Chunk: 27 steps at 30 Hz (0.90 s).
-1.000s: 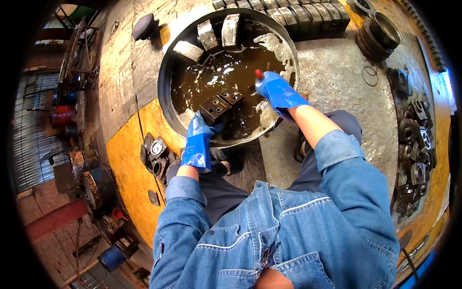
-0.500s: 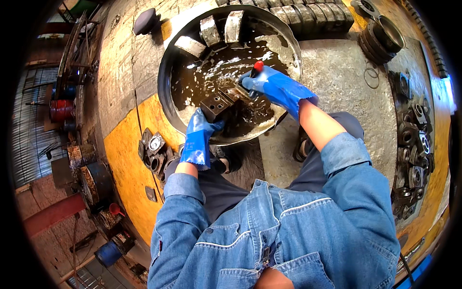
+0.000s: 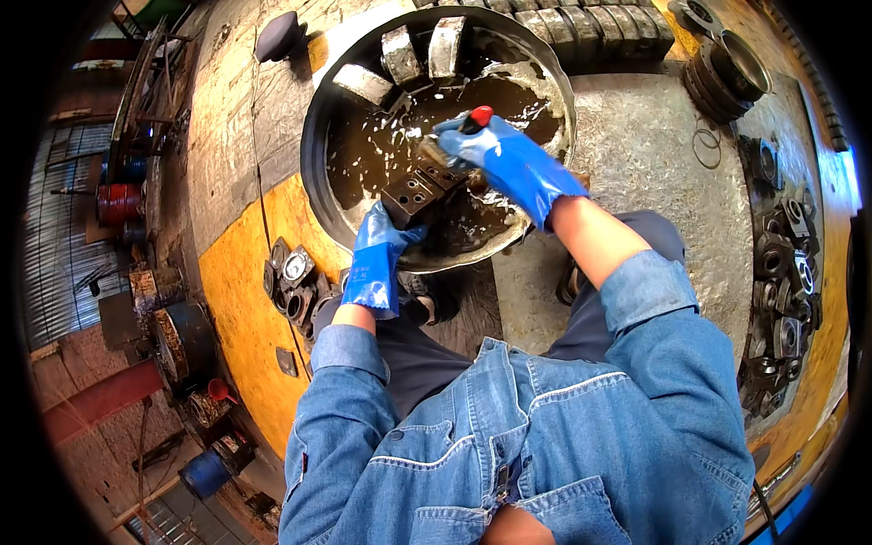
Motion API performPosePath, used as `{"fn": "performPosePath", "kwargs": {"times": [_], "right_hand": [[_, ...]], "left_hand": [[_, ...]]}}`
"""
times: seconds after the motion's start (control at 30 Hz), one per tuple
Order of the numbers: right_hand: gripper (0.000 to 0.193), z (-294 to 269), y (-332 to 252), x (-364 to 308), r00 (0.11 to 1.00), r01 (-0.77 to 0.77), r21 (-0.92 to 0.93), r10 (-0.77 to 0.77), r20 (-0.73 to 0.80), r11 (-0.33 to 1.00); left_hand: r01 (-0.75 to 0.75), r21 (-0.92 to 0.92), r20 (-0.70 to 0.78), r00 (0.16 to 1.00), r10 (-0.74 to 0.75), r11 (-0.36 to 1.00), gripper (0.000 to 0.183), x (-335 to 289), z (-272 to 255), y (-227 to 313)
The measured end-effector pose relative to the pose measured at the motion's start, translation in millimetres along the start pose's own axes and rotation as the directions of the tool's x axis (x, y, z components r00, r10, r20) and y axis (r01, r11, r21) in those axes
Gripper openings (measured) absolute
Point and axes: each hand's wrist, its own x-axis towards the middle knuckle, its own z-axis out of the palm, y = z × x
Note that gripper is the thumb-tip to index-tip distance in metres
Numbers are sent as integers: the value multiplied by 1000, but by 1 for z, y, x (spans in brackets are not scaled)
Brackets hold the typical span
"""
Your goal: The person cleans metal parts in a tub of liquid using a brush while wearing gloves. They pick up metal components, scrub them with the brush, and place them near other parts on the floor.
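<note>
A round metal basin (image 3: 310, 150) of dark, oily liquid lies in front of me. Closed around the near left end of a dark metal block with round holes (image 3: 416, 193) is my left hand (image 3: 377, 243), in a blue rubber glove. The block leans over the liquid inside the basin's near side. My right hand (image 3: 477, 145), gloved the same way, grips a brush with a red-tipped handle (image 3: 480, 115). The brush head, smeared by motion, is at the block's far end; whether it touches cannot be made out. Three curved metal pieces (image 3: 401, 56) rest at the basin's far side.
Beyond the basin stands a row of thick metal pieces (image 3: 590, 34). Metal rings (image 3: 727, 73) are stacked at the far right. Small machined parts lie in piles on the right (image 3: 783, 300) and left (image 3: 295, 282). A dark rounded object (image 3: 278, 38) sits at the far left.
My right hand has moved left and slightly away from me with the brush, toward the block's far end. My left hand keeps the block in nearly the same place.
</note>
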Motion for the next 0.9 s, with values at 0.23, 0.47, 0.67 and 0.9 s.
{"fn": "performPosePath", "kwargs": {"times": [0.23, 0.47, 0.67, 0.9], "right_hand": [[36, 36, -20, -11, 975, 84, -124, -56, 215, 989], [38, 20, -30, -6, 987, -111, -239, 135, 87, 965], [37, 36, -29, -13, 962, 29, -266, 45, 271, 964], [33, 4, -24, -2, 974, -148, -233, 183, 136, 961]], "left_hand": [[93, 109, 46, 994, -98, 990, 83, -11, -12, 30], [49, 93, 27, 998, -51, 994, 85, -2, -5, 4], [-11, 71, 26, 1000, 10, 997, 87, -4, -7, 10], [-5, -48, 58, 998, 8, 999, 82, -4, -4, 14]]}}
